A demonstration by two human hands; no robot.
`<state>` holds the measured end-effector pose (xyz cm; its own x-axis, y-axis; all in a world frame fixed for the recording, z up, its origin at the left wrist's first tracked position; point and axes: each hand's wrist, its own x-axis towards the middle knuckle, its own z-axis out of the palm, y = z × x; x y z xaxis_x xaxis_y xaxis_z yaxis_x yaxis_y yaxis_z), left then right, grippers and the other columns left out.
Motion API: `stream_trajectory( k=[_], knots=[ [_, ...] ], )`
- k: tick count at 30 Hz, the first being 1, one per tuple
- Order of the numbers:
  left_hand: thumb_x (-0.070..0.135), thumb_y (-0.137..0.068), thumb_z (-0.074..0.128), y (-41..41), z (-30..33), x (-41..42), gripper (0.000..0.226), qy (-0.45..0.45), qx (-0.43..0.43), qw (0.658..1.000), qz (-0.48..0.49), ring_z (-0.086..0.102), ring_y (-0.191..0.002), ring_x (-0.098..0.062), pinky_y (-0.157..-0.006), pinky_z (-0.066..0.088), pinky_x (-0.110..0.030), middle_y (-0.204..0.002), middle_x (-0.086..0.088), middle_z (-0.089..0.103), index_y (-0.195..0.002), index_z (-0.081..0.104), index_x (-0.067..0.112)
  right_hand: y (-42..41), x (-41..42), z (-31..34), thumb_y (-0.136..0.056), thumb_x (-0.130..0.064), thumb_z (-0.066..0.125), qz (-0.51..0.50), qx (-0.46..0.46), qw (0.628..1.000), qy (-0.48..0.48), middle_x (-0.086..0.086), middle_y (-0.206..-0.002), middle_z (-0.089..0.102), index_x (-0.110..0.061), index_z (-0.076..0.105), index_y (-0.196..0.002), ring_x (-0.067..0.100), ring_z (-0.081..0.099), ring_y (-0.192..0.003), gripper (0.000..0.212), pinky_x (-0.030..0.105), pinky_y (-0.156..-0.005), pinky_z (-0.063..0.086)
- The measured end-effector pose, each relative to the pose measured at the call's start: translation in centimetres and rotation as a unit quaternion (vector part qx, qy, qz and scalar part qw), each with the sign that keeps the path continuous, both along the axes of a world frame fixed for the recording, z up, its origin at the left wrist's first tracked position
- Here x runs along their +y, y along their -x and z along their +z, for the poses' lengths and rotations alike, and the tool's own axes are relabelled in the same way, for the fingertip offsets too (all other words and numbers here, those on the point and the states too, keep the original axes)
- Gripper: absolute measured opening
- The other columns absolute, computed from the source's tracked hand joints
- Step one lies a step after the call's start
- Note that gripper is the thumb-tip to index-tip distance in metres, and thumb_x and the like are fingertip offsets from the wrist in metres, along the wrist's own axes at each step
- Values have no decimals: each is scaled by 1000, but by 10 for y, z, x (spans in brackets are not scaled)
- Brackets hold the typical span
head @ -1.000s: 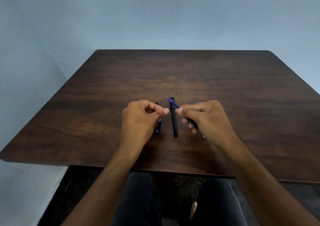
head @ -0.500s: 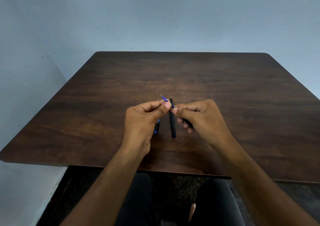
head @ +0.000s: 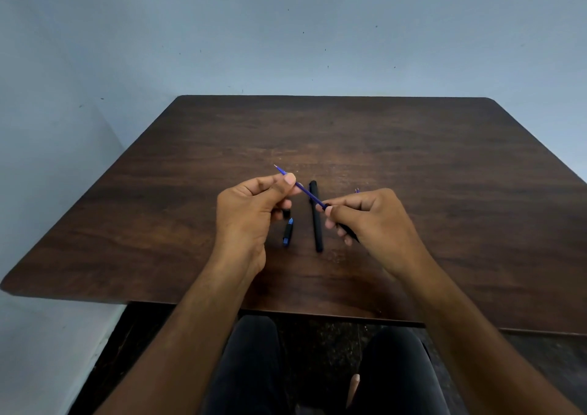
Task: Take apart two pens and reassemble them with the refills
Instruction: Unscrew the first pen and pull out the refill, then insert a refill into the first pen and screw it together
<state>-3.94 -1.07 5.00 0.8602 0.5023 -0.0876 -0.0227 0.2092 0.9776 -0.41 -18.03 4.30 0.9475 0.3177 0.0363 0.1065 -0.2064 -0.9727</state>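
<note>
My left hand (head: 251, 211) pinches a thin blue refill (head: 309, 193) near its tip, which points up and left. The refill's other end enters a black pen barrel (head: 347, 232) that my right hand (head: 368, 220) grips; most of that barrel is hidden under the fingers. Between my hands a whole black pen (head: 316, 217) lies on the brown wooden table (head: 444, 192), pointing away from me. A short black and blue pen piece (head: 288, 233) lies left of it, with a small black bit (head: 286, 213) just above. Behind my right hand a small tip of another refill (head: 357, 189) shows.
The table's near edge runs just above my lap. A pale blue wall stands behind and to the left of the table.
My left hand took hold of the refill's tip and drew it up and left, so more blue refill now shows out of the barrel in my right hand.
</note>
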Motion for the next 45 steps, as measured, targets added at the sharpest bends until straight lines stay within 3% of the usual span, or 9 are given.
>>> stream_trajectory(
  k=[9, 18, 24, 29, 32, 36, 40, 45],
  knots=[
    [19, -79, 81, 0, 8, 21, 7, 8, -56, 997, 52, 58, -60, -7, -59, 49, -21, -83, -9, 78, -80, 79, 12, 4, 0, 4, -93, -11, 67, 3, -5, 1000, -4, 5, -70, 76, -17, 83, -88, 11, 60, -59, 18, 27, -56, 49],
    [18, -80, 81, 2, 19, 46, 14, 5, -64, 995, 76, 54, -60, -7, -59, 47, -21, -83, -9, 77, -88, 78, 8, 6, 5, 4, -94, -11, 66, 11, 7, 1000, -2, 5, -77, 78, -15, 82, -87, 11, 60, -59, 18, 29, -59, 50],
    [25, -78, 82, 8, 22, 74, 13, -132, 36, 990, 27, 52, -68, -12, -65, 47, -28, -82, -6, 78, -83, 80, 13, 7, 8, 4, -94, -9, 66, 22, 7, 1000, -18, 7, -75, 77, -15, 83, -89, 9, 59, -57, 18, 25, -55, 49],
    [19, -76, 83, 4, 14, 87, 10, -227, 112, 967, -9, 57, -53, 5, -59, 42, -16, -65, 5, 75, -78, 79, 10, 7, 13, 3, -93, -6, 66, 28, 5, 999, -25, 4, -70, 75, -15, 83, -89, 11, 57, -55, 19, 27, -54, 48],
    [26, -72, 85, -3, 5, 92, 12, -304, 171, 937, -9, 64, -74, 4, -70, 46, -19, -69, 7, 75, -73, 80, 16, 8, 15, 4, -93, -6, 66, 34, 3, 999, -21, 8, -73, 76, -15, 83, -88, 13, 56, -56, 21, 30, -56, 48],
    [31, -70, 88, -18, -3, 98, 15, -350, 244, 905, 4, 69, -72, -6, -62, 53, -21, -72, 2, 75, -68, 79, 19, 7, 14, 4, -94, -6, 66, 37, 1, 999, -15, 8, -74, 76, -16, 83, -91, 16, 57, -57, 20, 32, -59, 50],
    [32, -71, 87, -28, -5, 99, 17, -373, 281, 884, 12, 66, -60, -4, -48, 43, -17, -67, 4, 72, -66, 77, 19, 4, 13, 4, -93, -4, 66, 31, -2, 999, -18, 7, -72, 76, -13, 83, -92, 19, 58, -60, 19, 34, -59, 50],
    [34, -70, 87, -34, -10, 99, 18, -426, 285, 858, 37, 68, -77, -12, -74, 56, -28, -76, 0, 73, -67, 76, 20, 2, 14, 3, -92, -3, 67, 29, -7, 999, -18, 8, -72, 76, -12, 83, -92, 18, 58, -60, 19, 33, -58, 49]
  ],
)
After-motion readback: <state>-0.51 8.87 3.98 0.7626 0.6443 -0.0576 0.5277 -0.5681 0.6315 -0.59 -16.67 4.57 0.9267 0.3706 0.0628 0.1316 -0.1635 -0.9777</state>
